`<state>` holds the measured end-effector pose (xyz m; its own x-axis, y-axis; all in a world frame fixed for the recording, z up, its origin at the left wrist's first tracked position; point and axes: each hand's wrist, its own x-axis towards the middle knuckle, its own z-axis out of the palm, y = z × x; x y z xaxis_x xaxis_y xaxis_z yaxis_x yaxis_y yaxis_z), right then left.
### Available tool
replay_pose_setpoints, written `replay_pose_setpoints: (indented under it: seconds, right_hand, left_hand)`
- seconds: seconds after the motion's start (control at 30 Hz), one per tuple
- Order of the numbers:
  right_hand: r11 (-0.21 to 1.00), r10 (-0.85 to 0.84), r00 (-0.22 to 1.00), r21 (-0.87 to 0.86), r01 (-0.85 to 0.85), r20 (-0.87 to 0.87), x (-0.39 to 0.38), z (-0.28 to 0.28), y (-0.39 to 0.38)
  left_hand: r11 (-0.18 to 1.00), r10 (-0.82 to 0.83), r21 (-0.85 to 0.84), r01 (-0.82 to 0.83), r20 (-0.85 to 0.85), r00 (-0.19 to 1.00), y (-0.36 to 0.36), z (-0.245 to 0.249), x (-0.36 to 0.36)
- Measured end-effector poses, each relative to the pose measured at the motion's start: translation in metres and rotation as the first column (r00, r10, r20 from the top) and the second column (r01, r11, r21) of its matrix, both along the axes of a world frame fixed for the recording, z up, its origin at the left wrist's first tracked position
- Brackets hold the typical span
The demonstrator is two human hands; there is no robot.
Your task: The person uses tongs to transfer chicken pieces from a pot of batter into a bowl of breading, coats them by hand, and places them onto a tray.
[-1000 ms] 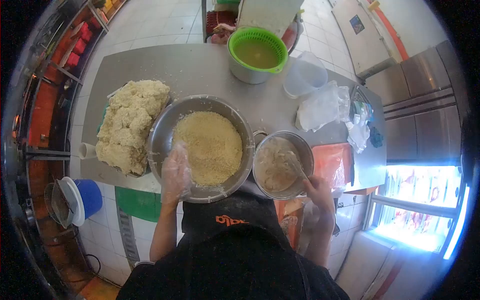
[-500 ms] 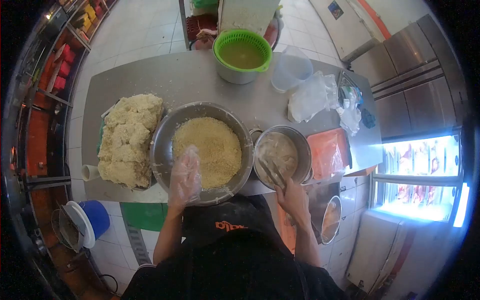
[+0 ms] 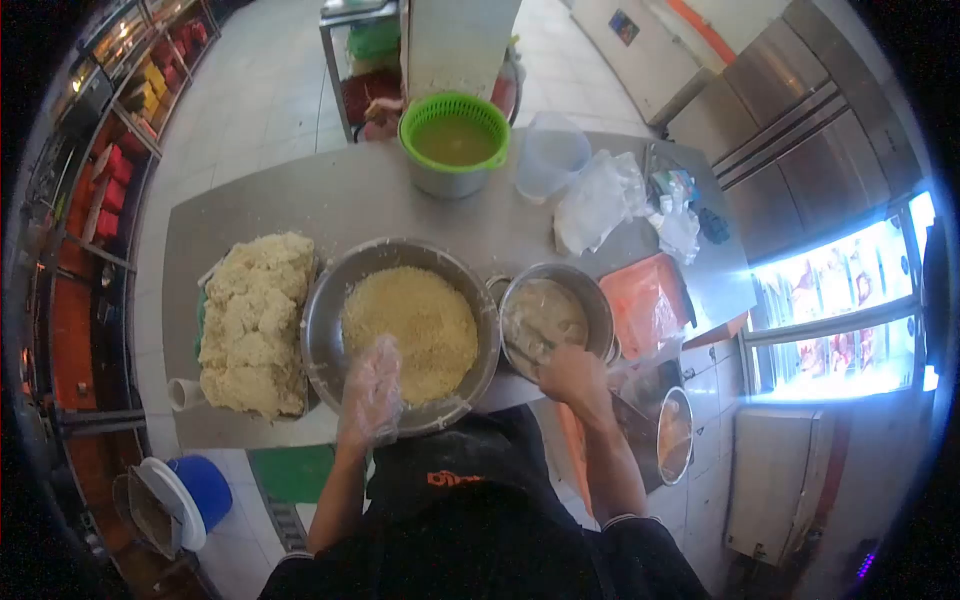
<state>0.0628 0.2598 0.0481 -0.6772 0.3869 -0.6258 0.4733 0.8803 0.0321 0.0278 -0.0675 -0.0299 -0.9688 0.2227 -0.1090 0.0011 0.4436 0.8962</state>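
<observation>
My left hand (image 3: 374,392), in a clear plastic glove, rests over the near left rim of a wide metal bowl (image 3: 322,290) of pale yellow crumbs (image 3: 420,325). Its fingers look extended, with nothing visible in them. My right hand (image 3: 573,378) is bare and closed around metal tongs (image 3: 538,348), above the near side of a metal pot (image 3: 608,312). The tongs' lower part reaches into a pale, wet mixture (image 3: 545,310); their tips are hard to make out. A large mound of pale crumbly stuff (image 3: 257,325) stands left of the bowl.
A pot with a green strainer (image 3: 452,145), a clear plastic container (image 3: 552,155) and plastic bags (image 3: 600,200) stand along the back of the metal table (image 3: 345,190). An orange tray (image 3: 645,300) lies right of the pot. A blue bucket (image 3: 203,490) is at the lower left.
My right hand has moved in over the pot, and the tongs reach lower into the mixture. My left hand stays at the bowl. The camera view has shifted slightly.
</observation>
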Motion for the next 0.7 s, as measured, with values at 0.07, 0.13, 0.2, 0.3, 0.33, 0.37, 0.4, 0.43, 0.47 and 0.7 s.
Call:
replay_pose_setpoints:
  seconds: [0.07,0.13,0.2,0.3,0.33,0.37,0.4,0.43,0.47,0.7]
  right_hand:
    - [0.999,0.028,0.998,-0.013,-0.029,-0.058,-0.012,-0.026,-0.006]
    - [0.999,0.043,0.991,-0.006,-0.044,-0.128,-0.015,-0.064,0.001]
    - [0.999,0.042,0.976,0.012,-0.040,-0.215,-0.007,-0.057,0.007]
    - [0.992,0.066,0.938,-0.082,-0.099,-0.340,0.012,-0.068,0.048]
    - [0.984,0.066,0.922,-0.129,-0.123,-0.380,0.017,-0.071,0.067]
    - [0.964,-0.059,0.932,-0.262,-0.039,-0.357,0.020,-0.059,0.077]
    - [0.920,-0.182,0.933,-0.388,0.050,-0.311,0.029,-0.035,0.082]
    - [0.853,-0.298,0.923,-0.502,0.142,-0.245,0.035,-0.019,0.084]
    - [0.820,-0.344,0.910,-0.546,0.171,-0.232,0.039,-0.013,0.085]
    - [0.969,-0.232,0.876,-0.025,0.245,-0.423,0.042,-0.023,0.074]
  left_hand:
    - [0.999,0.035,0.009,-0.036,0.038,0.999,0.009,0.009,0.002]
    - [1.000,-0.025,0.010,0.024,0.055,0.998,0.012,0.011,0.004]
    - [0.997,-0.079,0.036,0.075,0.131,0.988,0.020,0.027,0.001]
    - [0.993,-0.068,0.104,0.054,0.140,0.988,0.020,0.013,0.001]
    - [0.990,-0.079,0.126,0.066,0.101,0.992,0.019,0.000,-0.003]
    - [0.994,-0.102,0.057,0.098,0.066,0.993,0.019,-0.008,-0.009]
    - [0.992,-0.129,-0.012,0.129,0.039,0.991,0.019,-0.015,-0.012]
    - [0.984,-0.159,-0.080,0.160,0.018,0.987,0.019,-0.019,-0.012]
    - [0.987,-0.159,0.005,0.159,0.070,0.985,0.021,-0.016,-0.012]
    - [0.959,-0.195,0.229,0.170,0.088,0.977,0.019,-0.036,-0.022]
